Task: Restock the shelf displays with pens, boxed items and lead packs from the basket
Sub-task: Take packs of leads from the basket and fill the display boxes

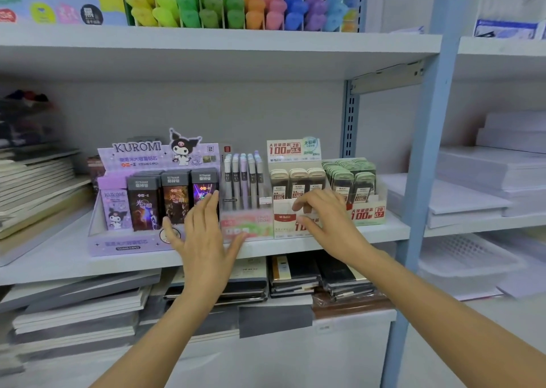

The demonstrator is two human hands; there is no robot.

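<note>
Four cardboard displays noted side by side on the white middle shelf (59,260). From the left: purple Kuromi display (130,241) with dark boxed items (144,207) standing upright; pink pen display (251,225) filled with upright pens (243,177); white lead display (285,225) with beige lead packs (298,180); then green lead packs (354,180) in the last one. Found the left hand (204,240) wide open, fingers straight and spread, laid flat over the fronts of the Kuromi display and the pen display, one fingertip reaching the rightmost dark box; held nothing. Found the right hand (328,219) with fingers curled at the front card of the white lead display; could not tell whether pinched or only touched. Saw coloured highlighters (236,6) on the shelf above, stacked notebooks (295,275) below, white paper stacks (487,180) at the right.
</note>
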